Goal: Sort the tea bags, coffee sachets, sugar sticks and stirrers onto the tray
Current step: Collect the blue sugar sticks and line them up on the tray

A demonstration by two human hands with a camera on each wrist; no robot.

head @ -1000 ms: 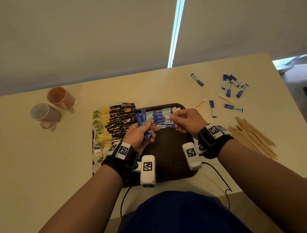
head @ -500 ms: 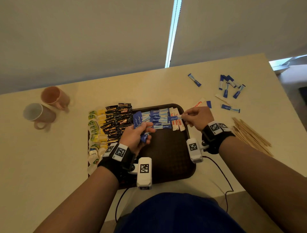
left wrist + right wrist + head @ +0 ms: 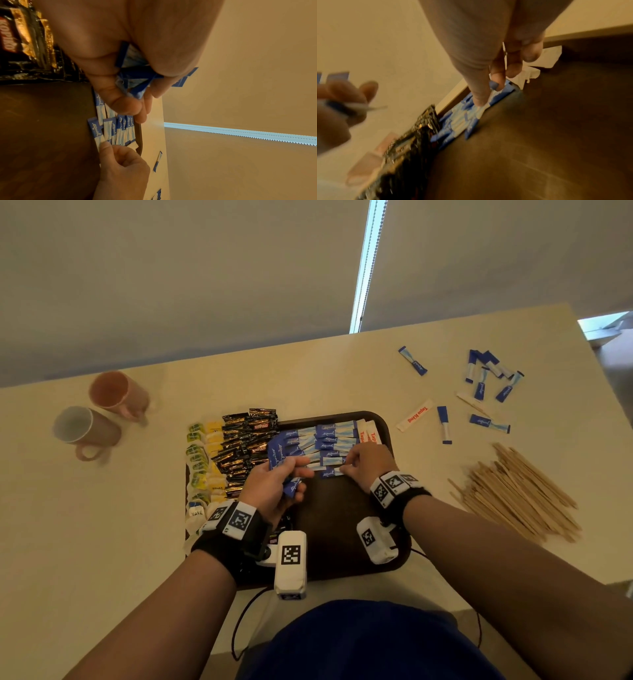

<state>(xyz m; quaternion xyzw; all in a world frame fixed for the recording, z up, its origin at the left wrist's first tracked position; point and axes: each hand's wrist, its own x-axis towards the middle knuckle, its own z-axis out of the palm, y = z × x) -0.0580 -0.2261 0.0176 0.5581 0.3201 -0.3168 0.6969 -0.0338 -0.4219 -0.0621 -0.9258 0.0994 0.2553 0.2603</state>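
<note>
The brown tray (image 3: 342, 542) carries tea bags (image 3: 202, 463) on its left, black coffee sachets (image 3: 246, 446) beside them, then a row of blue sugar sticks (image 3: 325, 440). My left hand (image 3: 274, 484) grips a bundle of blue sugar sticks (image 3: 279, 455) (image 3: 135, 75) above the tray. My right hand (image 3: 366, 463) (image 3: 120, 162) pinches the pale end of one sugar stick (image 3: 481, 108) at the near end of the row (image 3: 116, 128). Two white sticks (image 3: 368, 434) lie at the row's right.
Loose blue sugar sticks (image 3: 486, 378) and a white stick (image 3: 414, 415) lie on the table beyond the tray's right side. A pile of wooden stirrers (image 3: 513, 494) lies to the right. Two mugs (image 3: 116, 393) (image 3: 82, 429) lie on their sides at far left.
My right hand has come back from the tray's far right corner to the near end of the blue row. The left hand keeps its bundle in about the same place.
</note>
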